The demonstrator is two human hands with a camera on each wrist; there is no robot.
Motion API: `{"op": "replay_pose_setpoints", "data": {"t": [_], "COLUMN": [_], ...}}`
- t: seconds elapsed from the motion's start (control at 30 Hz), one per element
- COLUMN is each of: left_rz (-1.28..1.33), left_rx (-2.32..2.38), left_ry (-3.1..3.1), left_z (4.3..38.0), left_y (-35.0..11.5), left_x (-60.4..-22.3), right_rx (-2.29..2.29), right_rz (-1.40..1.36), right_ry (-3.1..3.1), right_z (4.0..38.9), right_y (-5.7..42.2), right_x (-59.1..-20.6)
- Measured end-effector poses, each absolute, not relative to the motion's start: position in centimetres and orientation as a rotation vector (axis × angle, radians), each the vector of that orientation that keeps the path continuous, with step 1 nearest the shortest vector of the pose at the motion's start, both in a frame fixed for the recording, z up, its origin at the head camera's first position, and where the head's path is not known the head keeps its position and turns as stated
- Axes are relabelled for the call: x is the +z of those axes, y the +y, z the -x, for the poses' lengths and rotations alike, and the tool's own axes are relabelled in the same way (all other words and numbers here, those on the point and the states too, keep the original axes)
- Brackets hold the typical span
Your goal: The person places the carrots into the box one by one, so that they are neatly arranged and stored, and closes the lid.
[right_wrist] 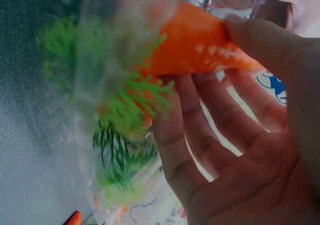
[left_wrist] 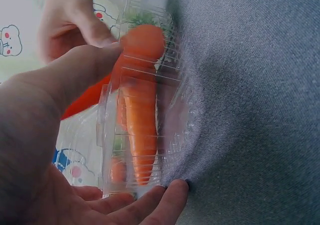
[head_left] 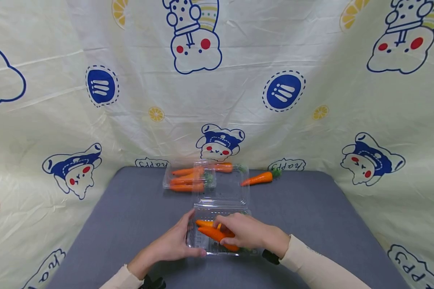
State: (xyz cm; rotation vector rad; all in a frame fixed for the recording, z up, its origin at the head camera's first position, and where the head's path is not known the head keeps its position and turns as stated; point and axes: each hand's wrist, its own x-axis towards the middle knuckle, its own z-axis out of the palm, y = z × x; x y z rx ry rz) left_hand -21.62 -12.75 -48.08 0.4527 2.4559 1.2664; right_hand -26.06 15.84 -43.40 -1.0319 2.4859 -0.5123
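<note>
A clear plastic clamshell container [head_left: 224, 253] lies open near the table's front. My left hand [head_left: 171, 243] holds its left end, thumb at the front and fingers along the side wall. My right hand [head_left: 244, 230] is over the container and pinches an orange carrot [right_wrist: 195, 40] between thumb and fingers. This carrot [head_left: 213, 233] slants, its tip toward the left. Beneath it in the container lies another carrot [head_left: 203, 223], partly covered by the right hand. Green leafy tops [right_wrist: 135, 102] show through the plastic in the right wrist view.
The raised clear lid [head_left: 222, 195] stands behind the container's base. Farther back, a second clear container [head_left: 166, 182] has several carrots [head_left: 184, 187] in or behind it. One loose carrot [head_left: 258, 179] lies at the back right of the grey table [head_left: 293, 208]. A patterned curtain [head_left: 238, 108] hangs behind.
</note>
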Motion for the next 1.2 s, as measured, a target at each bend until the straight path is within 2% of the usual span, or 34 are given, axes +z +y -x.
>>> {"op": "replay_pose_setpoints", "data": {"t": [0.5, 1.2], "left_rz": [-0.46, -0.45], "left_rx": [1.261, 1.244], "left_ry": [2.48, 2.478], "left_z": [21.5, 21.7], "left_y": [-12.8, -12.7], "left_x": [-48.2, -48.1], "right_rx": [-0.288, -0.47], "right_rz": [1.195, 1.076], "right_ry": [2.554, 2.643], "right_z": [25.6, 27.0], "right_y": [15.9, 18.5], "right_x": [-44.3, -42.9]}}
